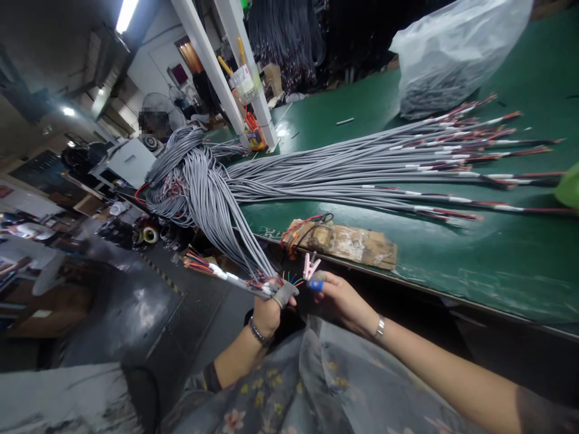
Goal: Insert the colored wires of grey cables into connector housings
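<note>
My left hand (268, 309) is closed around the ends of several grey cables (235, 232), with a grey finger cot on one finger. Thin coloured wires (292, 279) stick out of the held cable ends. My right hand (337, 295) sits just to the right, fingers pinched with a blue fingertip cover, at a small pink clip-like piece (310, 266). A large bundle of grey cables (344, 172) runs from my left hand up across the green table (497, 253), ending in red and white stripped tips (474, 138).
A taped cardboard block (350, 243) with red wires lies at the table's near edge. A clear plastic bag (452, 54) of parts stands at the back right. White posts (217, 66) rise behind the cable heap. A person sits far left by a fan.
</note>
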The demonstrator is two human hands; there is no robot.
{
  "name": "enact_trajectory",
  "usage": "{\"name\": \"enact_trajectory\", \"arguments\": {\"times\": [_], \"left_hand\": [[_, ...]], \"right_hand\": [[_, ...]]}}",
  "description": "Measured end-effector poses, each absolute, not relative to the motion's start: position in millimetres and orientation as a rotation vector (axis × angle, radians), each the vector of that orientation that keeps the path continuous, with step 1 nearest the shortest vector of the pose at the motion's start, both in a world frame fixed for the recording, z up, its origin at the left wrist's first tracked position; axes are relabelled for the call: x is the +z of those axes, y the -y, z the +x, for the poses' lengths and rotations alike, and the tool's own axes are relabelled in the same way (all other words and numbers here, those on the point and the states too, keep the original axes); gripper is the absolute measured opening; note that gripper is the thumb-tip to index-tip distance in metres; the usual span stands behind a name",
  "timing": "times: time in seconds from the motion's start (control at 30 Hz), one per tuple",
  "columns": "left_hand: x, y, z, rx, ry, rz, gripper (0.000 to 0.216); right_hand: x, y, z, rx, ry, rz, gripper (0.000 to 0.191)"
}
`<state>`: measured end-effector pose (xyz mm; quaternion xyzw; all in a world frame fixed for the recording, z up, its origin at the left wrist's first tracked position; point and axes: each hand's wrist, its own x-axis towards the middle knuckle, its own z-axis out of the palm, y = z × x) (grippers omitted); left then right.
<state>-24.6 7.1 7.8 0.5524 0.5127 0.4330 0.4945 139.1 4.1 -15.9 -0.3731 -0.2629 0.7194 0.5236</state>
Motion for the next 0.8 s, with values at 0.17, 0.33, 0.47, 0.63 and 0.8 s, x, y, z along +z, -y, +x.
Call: {"name": "enact_trajectory", "arguments": {"times": [0.17,0.33,0.47,0.63,0.8], "left_hand": [[16.6,-8.4,-17.5,0.975,-1.236,1.429,0.028],[18.0,-12.5,-13.7,0.855,-1.307,1.559,0.03],[19.6,-13.5,-13.7,0.84,-1.28,1.619,0.031],[24.6,-14.3,-14.9,0.822,-1.207,1.743,0.032],[21.5,-15.1,-15.8,0.839,-1.216,1.849,0.028]], "right_hand": [[-21.5,-19.3,146.5,1.783,0.535,-0.812,0.041],[-8.5,-24.3,143.2,1.551,0.84,-0.901,0.054],[-6.2,-24.7,139.2,1.367,0.891,-1.01,0.059],[-9.1,-27.6,132.5,1.743,0.579,-0.723,0.055],[-9.4,-28.8,128.2,1.776,0.42,-0.666,0.051]]}}
